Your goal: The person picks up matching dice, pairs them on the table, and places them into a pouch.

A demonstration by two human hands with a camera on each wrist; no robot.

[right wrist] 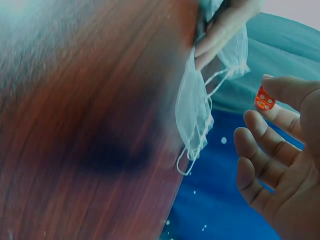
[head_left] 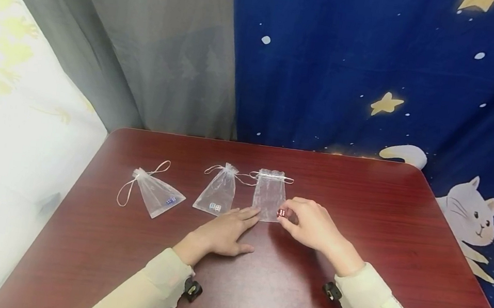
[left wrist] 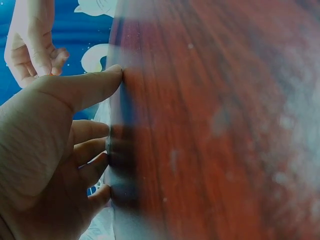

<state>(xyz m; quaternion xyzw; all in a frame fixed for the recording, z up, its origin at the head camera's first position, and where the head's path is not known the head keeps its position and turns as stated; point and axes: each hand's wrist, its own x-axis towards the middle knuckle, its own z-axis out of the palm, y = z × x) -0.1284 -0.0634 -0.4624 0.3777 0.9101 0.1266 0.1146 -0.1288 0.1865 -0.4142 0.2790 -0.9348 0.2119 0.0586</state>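
Between thumb and index finger, my right hand (head_left: 310,224) pinches a red die (right wrist: 265,98) with white dots, the other fingers loosely bent. In the head view the die overlaps the lower right edge of a sheer white drawstring bag (head_left: 269,193). This bag lies flat, with its cords across the top. My left hand (head_left: 228,230) rests palm down, fingers extended, their tips at the bag's lower left corner. Just left of it lies a second sheer bag (head_left: 221,192), gathered at the neck, with a pale blue and a white die (head_left: 218,208) inside.
Farther left, a third gathered bag (head_left: 154,191) holds blue dice (head_left: 170,200), its cord loops spread out. All the bags lie on a glossy reddish-brown table (head_left: 364,190). Grey and blue curtains (head_left: 314,69) hang behind its far edge.
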